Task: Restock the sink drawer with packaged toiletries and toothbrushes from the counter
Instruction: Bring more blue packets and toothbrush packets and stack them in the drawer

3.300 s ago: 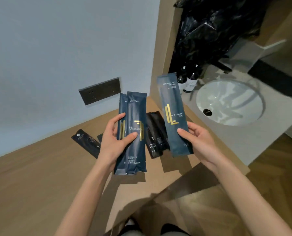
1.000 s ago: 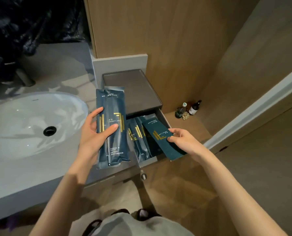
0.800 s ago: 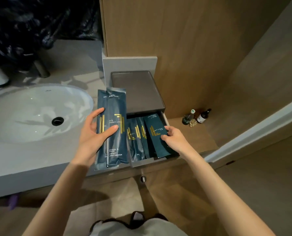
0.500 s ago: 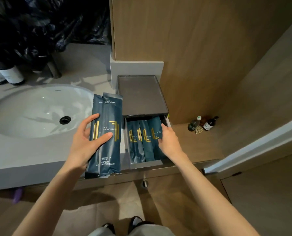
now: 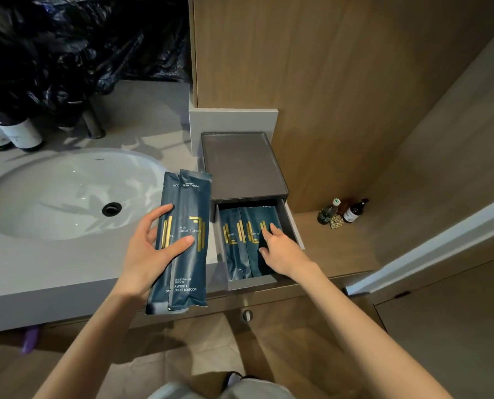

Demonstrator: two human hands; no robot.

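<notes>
A grey drawer box (image 5: pixel 241 165) stands on the counter right of the sink, its drawer (image 5: pixel 253 282) pulled out toward me. Several dark blue packets with gold marks (image 5: pixel 237 240) lie lengthwise inside it. My right hand (image 5: pixel 280 246) rests on the rightmost packet in the drawer, fingers spread and pressing down, gripping nothing. My left hand (image 5: pixel 151 251) holds two overlapping dark blue dental kit packets (image 5: pixel 187 240) upright above the counter edge, left of the drawer.
A white oval sink (image 5: pixel 67 194) fills the grey counter (image 5: pixel 38 272) at left. Dark bottles (image 5: pixel 12 133) and black plastic bags (image 5: pixel 67 44) stand behind it. Small bottles (image 5: pixel 343 211) sit on the wooden ledge at right. A wood panel wall rises behind the drawer box.
I turned from the wooden counter to the sink drawer. My right hand lowered its packet into the drawer and let go, now pressing on it. My left hand still holds two packets.
</notes>
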